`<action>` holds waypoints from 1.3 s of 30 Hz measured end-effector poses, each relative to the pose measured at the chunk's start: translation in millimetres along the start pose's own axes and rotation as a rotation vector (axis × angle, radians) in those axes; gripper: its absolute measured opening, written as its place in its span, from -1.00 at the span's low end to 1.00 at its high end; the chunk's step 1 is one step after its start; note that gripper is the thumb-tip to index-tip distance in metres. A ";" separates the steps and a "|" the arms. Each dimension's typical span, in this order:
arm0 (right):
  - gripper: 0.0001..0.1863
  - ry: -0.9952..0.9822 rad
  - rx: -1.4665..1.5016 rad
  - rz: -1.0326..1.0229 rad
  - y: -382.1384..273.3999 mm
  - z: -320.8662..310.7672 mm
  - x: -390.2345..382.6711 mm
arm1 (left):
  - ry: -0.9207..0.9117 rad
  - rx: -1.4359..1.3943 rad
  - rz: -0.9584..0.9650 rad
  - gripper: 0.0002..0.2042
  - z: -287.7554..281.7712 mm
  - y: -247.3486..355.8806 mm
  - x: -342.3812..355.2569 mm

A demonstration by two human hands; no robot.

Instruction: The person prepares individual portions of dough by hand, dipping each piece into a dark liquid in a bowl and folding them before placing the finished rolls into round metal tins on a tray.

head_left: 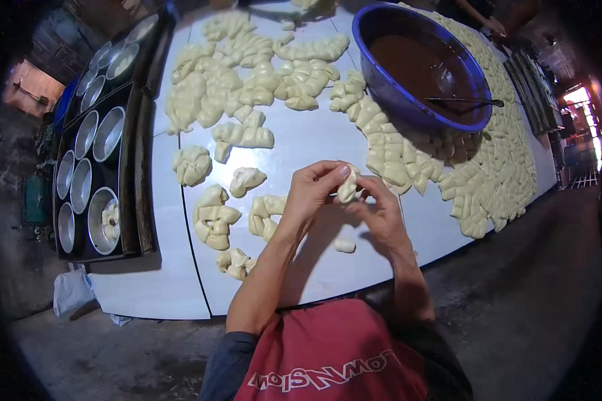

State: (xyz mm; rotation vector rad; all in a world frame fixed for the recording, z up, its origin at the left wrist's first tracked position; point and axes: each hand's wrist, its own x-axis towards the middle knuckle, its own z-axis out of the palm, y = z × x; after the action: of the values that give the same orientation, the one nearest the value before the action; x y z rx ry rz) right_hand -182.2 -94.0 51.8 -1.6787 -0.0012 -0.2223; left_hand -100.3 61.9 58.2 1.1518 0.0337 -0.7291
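Both of my hands meet over the white table around one small piece of pale dough point(347, 192). My left hand point(320, 184) pinches it between thumb and fingers from the left. On the other side, my right hand point(380, 210) has its fingers curled against the same dough, with some fingertips hidden behind it. A single small dough piece point(344, 245) lies on the table just below my hands. To the left of my left wrist sit several loose dough clumps, among them a folded one point(266, 215) and a lumpy one point(246, 181).
A blue basin point(381, 80) of brown liquid stands at the back right, a spoon point(465, 101) resting across it. Many dough pieces point(488, 174) surround it; more dough point(214, 87) covers the back left. Black trays point(128, 194) with round metal tins point(108, 134) line the left edge. Another person's hand point(495, 27) shows far right.
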 end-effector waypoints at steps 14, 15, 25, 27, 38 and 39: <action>-0.84 0.369 -0.319 -0.411 24.2 26.6 -5.3 | -0.102 0.083 0.156 -0.80 5.6 -28.2 -19.7; -0.84 0.464 -0.351 -0.486 27.9 28.0 -2.3 | -0.104 0.071 0.148 -0.79 6.2 -29.4 -22.7; -0.82 0.167 -0.411 -0.218 2.0 6.8 -23.1 | 0.003 0.158 0.041 -0.75 1.3 -39.9 -29.0; -0.75 0.008 -0.375 -0.153 4.3 -2.5 -48.0 | -0.020 0.245 0.002 -0.74 -3.5 -40.8 -37.0; -0.81 -0.063 -0.720 0.016 26.0 1.9 -63.6 | 0.440 0.669 0.190 -0.70 -63.3 -44.1 -109.7; -0.78 -0.021 -0.708 -0.012 24.7 5.8 -56.5 | 0.545 0.830 0.246 -0.73 -71.9 -47.9 -111.8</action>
State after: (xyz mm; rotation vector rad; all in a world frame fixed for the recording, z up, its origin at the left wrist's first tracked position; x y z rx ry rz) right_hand -233.5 -84.1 18.6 -2.3859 0.0575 -0.2280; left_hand -188.5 168.9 30.8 2.0847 0.0477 -0.1688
